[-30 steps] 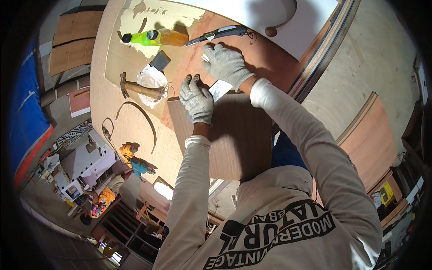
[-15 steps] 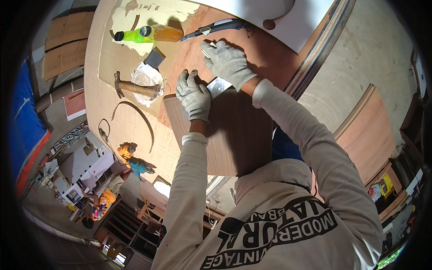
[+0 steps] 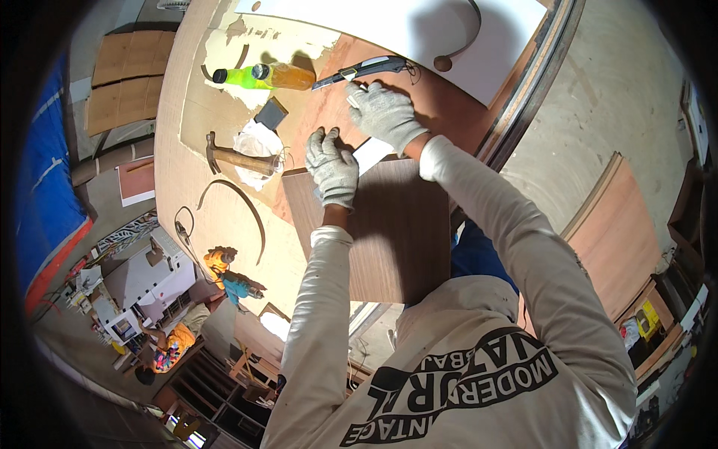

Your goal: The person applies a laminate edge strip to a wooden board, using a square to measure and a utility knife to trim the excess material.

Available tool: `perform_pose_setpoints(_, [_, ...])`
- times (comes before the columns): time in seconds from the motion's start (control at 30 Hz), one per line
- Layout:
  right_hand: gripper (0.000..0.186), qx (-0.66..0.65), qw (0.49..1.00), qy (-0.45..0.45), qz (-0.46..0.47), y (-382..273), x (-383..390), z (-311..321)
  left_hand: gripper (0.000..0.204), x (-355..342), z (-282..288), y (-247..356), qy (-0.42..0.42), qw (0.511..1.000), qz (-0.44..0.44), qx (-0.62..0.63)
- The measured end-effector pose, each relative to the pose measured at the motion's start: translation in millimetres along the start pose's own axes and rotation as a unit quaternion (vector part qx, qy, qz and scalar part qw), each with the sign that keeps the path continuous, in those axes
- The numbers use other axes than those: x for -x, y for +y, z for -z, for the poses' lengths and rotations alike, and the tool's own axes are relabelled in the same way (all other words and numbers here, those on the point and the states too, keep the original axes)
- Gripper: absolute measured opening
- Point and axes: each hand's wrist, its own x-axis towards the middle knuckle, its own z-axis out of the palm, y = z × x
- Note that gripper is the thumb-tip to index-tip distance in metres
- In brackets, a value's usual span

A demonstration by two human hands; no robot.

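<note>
My left hand [image 3: 333, 170], in a grey-white work glove, lies at the far left corner of a brown wood-grain board [image 3: 396, 232]. Its fingers curl over the board's edge. Farther right, my gloved right hand [image 3: 385, 116] is closed on a small white piece [image 3: 353, 97], whose shape is mostly covered by the fingers. Between the hands a flat pale strip [image 3: 372, 155] sits against the board's far edge; its left end is hidden near my left hand. A black utility knife [image 3: 366, 69] rests just beyond my right hand.
To the left lie a hammer [image 3: 243, 159] on a white cloth, a dark block [image 3: 271, 113], green [image 3: 241, 77] and amber [image 3: 292, 76] bottles, and a curved strip [image 3: 250, 206]. Orange [image 3: 218, 260] and teal [image 3: 238, 288] power tools sit nearer. A white panel [image 3: 374, 22] covers the far side. Another person [image 3: 176, 344] sits lower left.
The view has shifted, moving the whole scene slightly right and down. The pale strip has lost its shiny glare. Both hands keep nearly the same places beside the board.
</note>
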Motion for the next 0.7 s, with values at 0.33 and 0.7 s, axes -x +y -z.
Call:
perform_pose_setpoints(0.33, [0.037, 0.028, 0.999, 0.044, -0.008, 12.9, -1.1, -1.1, 0.021, -1.7, -9.8, 20.0, -0.021, 0.999, 0.029, 0.009])
perform_pose_setpoints(0.7, [0.029, 0.0, 0.998, -0.017, -0.059, 8.5, 5.9, 8.1, 0.01, -2.0, -8.3, 11.5, -0.059, 0.996, 0.057, 0.029])
